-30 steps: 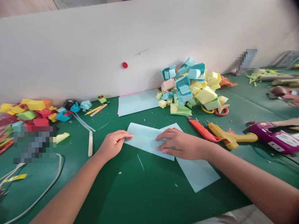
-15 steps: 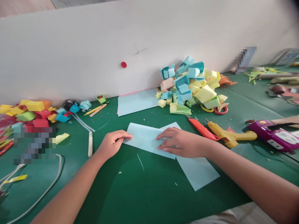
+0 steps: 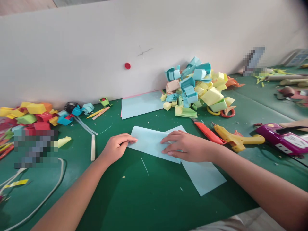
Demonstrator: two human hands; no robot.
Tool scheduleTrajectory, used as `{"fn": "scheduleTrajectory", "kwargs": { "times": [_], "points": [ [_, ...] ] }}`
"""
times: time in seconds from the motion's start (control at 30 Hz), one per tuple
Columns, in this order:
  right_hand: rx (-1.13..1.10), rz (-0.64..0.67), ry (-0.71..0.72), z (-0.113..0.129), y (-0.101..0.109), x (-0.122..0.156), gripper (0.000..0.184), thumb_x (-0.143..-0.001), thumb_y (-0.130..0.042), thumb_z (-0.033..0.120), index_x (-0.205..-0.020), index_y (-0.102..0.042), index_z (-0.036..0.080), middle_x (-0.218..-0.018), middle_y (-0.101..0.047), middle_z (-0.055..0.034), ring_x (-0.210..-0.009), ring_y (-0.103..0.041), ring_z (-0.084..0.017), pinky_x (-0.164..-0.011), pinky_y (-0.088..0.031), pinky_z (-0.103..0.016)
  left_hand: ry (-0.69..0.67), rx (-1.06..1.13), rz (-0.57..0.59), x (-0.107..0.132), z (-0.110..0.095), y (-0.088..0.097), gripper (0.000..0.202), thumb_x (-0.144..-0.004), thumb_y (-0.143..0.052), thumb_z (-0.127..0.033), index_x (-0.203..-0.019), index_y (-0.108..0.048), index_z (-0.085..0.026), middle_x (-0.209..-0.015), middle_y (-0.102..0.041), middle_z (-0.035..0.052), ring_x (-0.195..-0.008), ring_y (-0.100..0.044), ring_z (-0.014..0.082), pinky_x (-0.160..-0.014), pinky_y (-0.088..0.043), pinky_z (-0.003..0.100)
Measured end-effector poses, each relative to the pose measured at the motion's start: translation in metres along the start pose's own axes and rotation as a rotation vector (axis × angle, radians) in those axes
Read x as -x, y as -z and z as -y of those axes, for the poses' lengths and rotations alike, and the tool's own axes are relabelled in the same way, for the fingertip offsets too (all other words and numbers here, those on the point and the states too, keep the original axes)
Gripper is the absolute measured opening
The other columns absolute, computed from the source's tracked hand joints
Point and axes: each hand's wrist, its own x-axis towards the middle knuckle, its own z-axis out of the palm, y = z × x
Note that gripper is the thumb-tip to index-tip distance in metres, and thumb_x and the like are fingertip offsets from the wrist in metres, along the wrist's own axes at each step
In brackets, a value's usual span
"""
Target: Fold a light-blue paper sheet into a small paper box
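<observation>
A light blue sheet of paper (image 3: pixel 149 141) lies folded over on the green table, its upper left edge curved in a loose fold. My left hand (image 3: pixel 117 147) pinches its left corner between thumb and fingers. Fingers apart, my right hand (image 3: pixel 185 146) rests flat on the right part of the folded sheet. Under that hand, another light blue sheet of paper (image 3: pixel 203 179) reaches out towards the front right; its middle is hidden. Whether the two pieces are joined, I cannot tell.
Right of my hands lie a red utility knife (image 3: pixel 208 131), a yellow glue gun (image 3: pixel 237 138) and a purple device (image 3: pixel 284 139). Folded paper pieces (image 3: pixel 192 88) are heaped behind, beside a flat blue sheet (image 3: pixel 141 105). On the left are a white stick (image 3: pixel 93 148) and a cable (image 3: pixel 57 184).
</observation>
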Motion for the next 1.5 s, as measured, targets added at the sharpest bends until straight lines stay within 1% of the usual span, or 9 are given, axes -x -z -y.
{"fn": "scheduleTrajectory", "kwargs": {
  "times": [0.37,0.5,0.67,0.77,0.9,1.0,1.23,1.37,1.5],
  "points": [
    [0.051,0.002,0.043,-0.002,-0.001,0.0,0.031,-0.102,-0.051,0.034,-0.119,-0.075,0.031,-0.138,-0.063,-0.0066,-0.124,-0.052,-0.03,-0.105,-0.04,-0.051,-0.017,-0.013,0.019,0.002,0.004,0.0,0.035,-0.091,-0.044,-0.015,-0.094,-0.079,-0.021,-0.094,-0.077,0.0042,-0.085,-0.073,0.0181,-0.077,-0.06,0.028],
    [0.041,0.0,0.043,-0.001,0.0,0.0,0.03,-0.101,-0.051,0.034,-0.118,-0.076,0.031,-0.137,-0.064,-0.007,-0.123,-0.053,-0.03,-0.105,-0.041,-0.052,-0.076,-0.122,0.029,0.003,0.001,-0.002,0.033,-0.095,-0.045,-0.016,-0.097,-0.078,-0.022,-0.1,-0.076,0.0045,-0.089,-0.071,0.0186,-0.078,-0.058,0.028],
    [0.068,-0.002,0.04,0.001,-0.001,0.001,0.03,-0.101,-0.051,0.033,-0.118,-0.076,0.03,-0.136,-0.064,-0.0074,-0.123,-0.053,-0.03,-0.104,-0.042,-0.052,-0.271,-0.358,0.08,0.002,-0.004,-0.007,0.035,-0.1,-0.045,-0.019,-0.123,-0.071,-0.025,-0.105,-0.072,0.0065,-0.093,-0.065,0.0206,-0.083,-0.053,0.033],
    [0.094,-0.004,0.049,0.001,-0.002,0.0,0.028,-0.1,-0.053,0.031,-0.115,-0.077,0.031,-0.136,-0.064,-0.0074,-0.122,-0.053,-0.029,-0.105,-0.041,-0.052,-0.321,-0.453,0.111,0.001,-0.006,-0.01,0.039,-0.101,-0.044,-0.018,-0.133,-0.065,-0.027,-0.106,-0.071,0.0071,-0.091,-0.063,0.021,-0.083,-0.051,0.035],
    [0.101,0.005,0.04,0.0,-0.003,-0.001,0.024,-0.098,-0.058,0.029,-0.111,-0.078,0.031,-0.137,-0.064,-0.0059,-0.122,-0.054,-0.03,-0.104,-0.041,-0.052,-0.359,-0.539,0.132,0.001,-0.009,-0.013,0.041,-0.098,-0.041,-0.012,-0.12,-0.072,-0.026,-0.123,-0.068,0.0102,-0.097,-0.065,0.024,-0.086,-0.051,0.041],
    [0.092,0.011,0.025,-0.001,-0.004,-0.002,0.023,-0.098,-0.059,0.031,-0.11,-0.079,0.032,-0.138,-0.063,-0.0043,-0.123,-0.054,-0.03,-0.105,-0.041,-0.052,-0.383,-0.565,0.159,-0.001,-0.018,-0.018,0.04,-0.094,-0.04,-0.006,-0.111,-0.074,-0.021,-0.134,-0.065,0.0112,-0.113,-0.063,0.0291,-0.092,-0.05,0.047],
    [0.097,0.035,-0.003,0.002,-0.001,-0.004,0.023,-0.097,-0.059,0.03,-0.107,-0.079,0.034,-0.136,-0.065,-0.0028,-0.12,-0.056,-0.029,-0.102,-0.042,-0.051,-0.313,-0.505,0.209,-0.014,-0.034,-0.034,0.026,-0.086,-0.044,-0.005,-0.092,-0.066,-0.016,-0.153,-0.05,0.014,-0.144,-0.042,0.0332,-0.111,-0.042,0.057],
    [0.086,0.037,-0.015,0.003,-0.002,-0.005,0.023,-0.096,-0.06,0.029,-0.106,-0.08,0.034,-0.135,-0.065,-0.0027,-0.12,-0.056,-0.029,-0.102,-0.042,-0.052,-0.305,-0.524,0.24,-0.02,-0.032,-0.038,0.026,-0.084,-0.046,-0.005,-0.101,-0.063,-0.015,-0.156,-0.046,0.0156,-0.147,-0.038,0.0315,-0.119,-0.036,0.056],
    [0.08,0.051,-0.028,0.002,-0.002,-0.006,0.023,-0.095,-0.06,0.028,-0.107,-0.079,0.034,-0.135,-0.065,-0.0031,-0.12,-0.055,-0.03,-0.101,-0.042,-0.051,-0.371,-0.544,0.278,-0.022,-0.036,-0.039,0.036,-0.083,-0.043,0.0,-0.111,-0.062,-0.013,-0.157,-0.044,0.0166,-0.149,-0.034,0.0306,-0.121,-0.035,0.054]
  ]
}}
